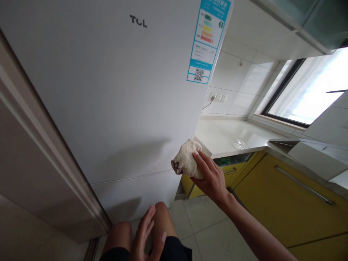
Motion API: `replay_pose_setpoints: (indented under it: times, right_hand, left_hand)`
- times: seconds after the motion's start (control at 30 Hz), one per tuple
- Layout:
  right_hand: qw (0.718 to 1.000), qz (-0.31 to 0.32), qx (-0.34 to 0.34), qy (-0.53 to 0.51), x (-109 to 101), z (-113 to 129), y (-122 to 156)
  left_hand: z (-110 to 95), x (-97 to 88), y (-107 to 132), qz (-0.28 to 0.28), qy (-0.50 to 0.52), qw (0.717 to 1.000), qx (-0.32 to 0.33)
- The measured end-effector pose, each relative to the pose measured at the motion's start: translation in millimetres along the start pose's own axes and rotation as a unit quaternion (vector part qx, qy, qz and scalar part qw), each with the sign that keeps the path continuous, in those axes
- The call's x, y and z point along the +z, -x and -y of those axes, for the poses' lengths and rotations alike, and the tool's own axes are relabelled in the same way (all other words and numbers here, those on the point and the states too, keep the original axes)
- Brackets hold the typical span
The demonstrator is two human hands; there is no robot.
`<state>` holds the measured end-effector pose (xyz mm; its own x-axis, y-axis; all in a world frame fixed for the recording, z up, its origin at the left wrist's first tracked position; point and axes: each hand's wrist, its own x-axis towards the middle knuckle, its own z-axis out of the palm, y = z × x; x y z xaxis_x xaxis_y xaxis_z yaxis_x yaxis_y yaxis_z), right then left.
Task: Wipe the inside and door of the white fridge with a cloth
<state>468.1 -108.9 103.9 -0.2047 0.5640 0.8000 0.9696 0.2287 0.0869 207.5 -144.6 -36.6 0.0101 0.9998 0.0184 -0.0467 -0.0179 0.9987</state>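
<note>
One cloth [186,161] clutched, right hand [213,178] raised

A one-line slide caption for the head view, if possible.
Right hand holds a beige cloth at the edge of the white fridge; left hand at a bare knee.

Home kitchen, white fridge [108,90], pale countertop [231,139], yellow cabinets [285,203], tiled wall [239,76], probably wall sockets [217,97]

Head camera looks forward and down, close to the white fridge door [108,101]
</note>
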Motion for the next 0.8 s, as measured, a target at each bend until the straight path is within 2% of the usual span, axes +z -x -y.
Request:
replay_pose_setpoints:
  times: [0.1,0.2,0.27,0.33,0.4,0.47,0.6,0.67,0.73,0.8]
  right_hand:
    - [0.995,0.005,0.032,-0.091,6.3,46.0,-10.7]
    - [0.981,-0.002,0.071,-0.18,15.8,89.5,-23.6]
    - [0.968,-0.003,0.113,-0.224,23.2,114.4,-30.1]
    - [0.951,-0.002,0.159,-0.267,30.5,135.5,-34.1]
    - [0.926,0.015,0.191,-0.324,36.4,153.1,-36.2]
    - [0.902,0.049,0.183,-0.388,39.7,167.1,-37.8]
    - [0.872,0.092,0.061,-0.477,39.2,184.2,-42.4]
    - [0.859,0.108,0.008,-0.5,37.3,188.3,-44.5]
    - [0.842,0.139,-0.017,-0.52,35.9,191.4,-45.8]
    - [0.821,0.173,-0.03,-0.543,35.8,194.7,-46.6]
  left_hand:
    - [-48.1,21.4,-7.4,-0.022,0.131,0.986,0.103]
    - [-90.6,24.9,-16.0,-0.058,0.167,0.963,0.202]
    - [-106.9,21.2,-18.3,-0.113,0.168,0.94,0.276]
    - [-114.5,15.8,-17.4,-0.15,0.15,0.925,0.315]
    - [-118.3,10.0,-15.3,-0.134,0.129,0.938,0.293]
    - [-123.2,3.7,-14.8,-0.12,0.124,0.957,0.234]
    - [-139.1,-17.0,-25.5,-0.185,0.163,0.955,0.166]
    - [-143.2,-32.6,-35.8,-0.176,0.201,0.952,0.149]
    - [-139.8,-50.1,-46.8,-0.178,0.22,0.95,0.134]
    - [-129.6,-68.3,-55.9,-0.226,0.201,0.944,0.129]
